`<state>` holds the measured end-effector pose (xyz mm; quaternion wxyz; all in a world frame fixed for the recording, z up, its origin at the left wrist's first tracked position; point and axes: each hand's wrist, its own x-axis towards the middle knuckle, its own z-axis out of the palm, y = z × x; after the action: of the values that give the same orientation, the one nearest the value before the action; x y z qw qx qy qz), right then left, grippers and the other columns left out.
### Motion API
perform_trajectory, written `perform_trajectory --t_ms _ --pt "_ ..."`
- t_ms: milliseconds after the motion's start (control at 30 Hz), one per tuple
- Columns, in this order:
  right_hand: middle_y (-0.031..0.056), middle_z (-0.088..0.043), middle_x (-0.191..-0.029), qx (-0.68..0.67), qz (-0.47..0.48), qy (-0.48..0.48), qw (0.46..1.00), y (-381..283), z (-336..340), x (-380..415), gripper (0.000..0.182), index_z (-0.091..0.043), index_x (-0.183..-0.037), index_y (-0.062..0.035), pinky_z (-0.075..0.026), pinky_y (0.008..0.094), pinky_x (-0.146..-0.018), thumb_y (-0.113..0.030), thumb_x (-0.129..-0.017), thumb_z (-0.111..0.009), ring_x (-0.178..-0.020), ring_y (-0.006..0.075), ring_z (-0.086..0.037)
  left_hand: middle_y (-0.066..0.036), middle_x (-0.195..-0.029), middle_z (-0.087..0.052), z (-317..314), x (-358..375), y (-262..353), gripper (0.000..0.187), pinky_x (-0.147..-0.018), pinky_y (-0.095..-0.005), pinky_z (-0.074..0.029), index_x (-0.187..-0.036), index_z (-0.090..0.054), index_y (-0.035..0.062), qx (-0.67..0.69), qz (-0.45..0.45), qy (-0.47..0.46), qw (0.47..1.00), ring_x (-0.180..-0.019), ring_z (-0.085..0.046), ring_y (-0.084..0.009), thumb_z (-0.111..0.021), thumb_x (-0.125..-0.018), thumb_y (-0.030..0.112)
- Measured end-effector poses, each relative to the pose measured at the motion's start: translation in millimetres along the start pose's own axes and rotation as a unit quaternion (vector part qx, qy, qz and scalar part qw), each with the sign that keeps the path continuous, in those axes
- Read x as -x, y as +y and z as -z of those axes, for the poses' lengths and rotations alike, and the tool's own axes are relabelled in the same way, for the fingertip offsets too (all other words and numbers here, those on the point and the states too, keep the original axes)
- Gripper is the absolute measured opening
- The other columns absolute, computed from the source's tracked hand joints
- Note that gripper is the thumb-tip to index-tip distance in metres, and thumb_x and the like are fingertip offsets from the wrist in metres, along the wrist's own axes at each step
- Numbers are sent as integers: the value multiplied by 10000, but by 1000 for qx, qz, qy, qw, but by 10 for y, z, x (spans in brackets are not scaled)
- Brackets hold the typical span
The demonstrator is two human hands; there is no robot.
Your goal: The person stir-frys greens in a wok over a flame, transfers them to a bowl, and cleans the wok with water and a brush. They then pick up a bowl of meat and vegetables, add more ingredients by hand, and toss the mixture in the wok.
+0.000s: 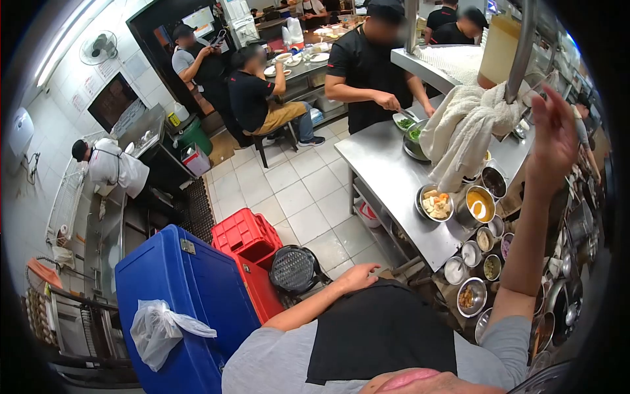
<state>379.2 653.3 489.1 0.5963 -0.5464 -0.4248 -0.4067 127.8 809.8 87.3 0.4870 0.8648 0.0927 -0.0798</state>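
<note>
My right hand (pixel 554 141) is raised at the right, its fingers stretched up and somewhat blurred, with nothing visible in them. Just left of it, a white towel (pixel 453 134) is knotted around a metal post (pixel 523 49). Low at my side, my left hand (pixel 357 277) rests near my black apron (pixel 384 328), fingers loosely extended and holding nothing I can see. Between my arms stands a steel table (pixel 387 157). On it are a bowl of cut pale pieces (pixel 436 203) and a pot of orange soup (pixel 480 205) with a white ladle in it.
Several small metal bowls (pixel 471 297) line the counter below my right arm. A co-worker (pixel 367 72) handles greens across the table. To the left stand a large blue bin (pixel 177 289), red crates (pixel 246 236) and a black stool (pixel 293 268). Other people sit or stand farther back.
</note>
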Motion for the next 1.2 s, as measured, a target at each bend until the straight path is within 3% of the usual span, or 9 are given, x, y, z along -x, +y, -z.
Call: perform_trajectory --t_ms 200,333,533,667,833,933,1100,1133,1200 --pt "213 -283 -1498 269 132 -125 946 293 -386 347 589 -550 -1353 -198 -296 452 -1099 -357 -819 -743 -1369 373 -316 -183 -1123 -655 -45 -4 -38 472 -869 -376 -514 -1298 -535 47 26 16 -4 1000 -987 -653 -300 -643 -879 235" --pt "183 -317 -1491 294 136 -124 938 292 -450 503 470 -611 -1225 -150 -290 481 -1108 -280 -802 -769 -1364 376 -324 -178 -1113 -657 -62 5 -105 471 -872 -401 -512 -1290 -531 53 49 30 1 998 -1020 -641 -319 -625 -868 242" --pt "112 -497 -1344 332 179 -81 923 446 -470 589 315 -633 -1094 -120 -294 503 -1109 -154 -809 -762 -1309 348 -390 -57 -1159 -609 984 -418 138 586 -911 -317 -472 -1407 -419 100 366 -148 55 917 -1024 -578 -142 -679 -890 191" --pt "92 -526 -1271 314 199 -67 926 479 -495 608 293 -628 -1083 -118 -279 524 -1118 -138 -819 -752 -1265 295 -426 -179 -1223 -593 2196 -242 1364 834 -935 -376 -477 -1524 -182 119 403 -277 118 864 -1047 -615 -240 -672 -851 146" --pt "96 -528 -1276 317 187 -72 927 499 -479 643 284 -628 -1085 -119 -267 526 -1124 -143 -827 -745 -1255 282 -434 -188 -1158 -623 2564 36 2307 906 -908 -345 -492 -1551 -35 196 426 -470 12 773 -1010 -636 -219 -645 -884 134" --pt "100 -526 -1282 314 166 -73 932 491 -467 688 283 -627 -1091 -120 -261 525 -1126 -148 -833 -740 -1252 282 -433 -178 -1161 -623 2255 -244 2037 860 -899 -339 -493 -1547 -92 160 412 -422 29 807 -993 -635 -201 -646 -890 154" --pt "102 -522 -1293 305 152 -76 937 519 -462 721 282 -622 -1100 -121 -257 523 -1123 -158 -843 -732 -1250 279 -427 -124 -1222 -610 877 -964 116 574 -856 -336 -515 -1422 -392 62 387 -94 68 915 -1050 -617 -215 -624 -929 242" --pt "104 -522 -1295 301 156 -69 938 528 -475 726 288 -620 -1102 -123 -258 520 -1121 -157 -841 -734 -1248 279 -426 -158 -1193 -626 497 -925 -399 563 -886 -359 -508 -1366 -460 34 155 -52 164 973 -1040 -627 -253 -656 -890 261" --pt "106 -522 -1296 299 159 -61 939 557 -494 728 293 -618 -1105 -125 -259 517 -1120 -156 -838 -737 -1245 279 -426 -238 -1151 -633 -196 -712 -1560 617 -929 -409 -497 -1295 -537 20 -87 118 59 987 -1062 -622 -348 -692 -783 328"
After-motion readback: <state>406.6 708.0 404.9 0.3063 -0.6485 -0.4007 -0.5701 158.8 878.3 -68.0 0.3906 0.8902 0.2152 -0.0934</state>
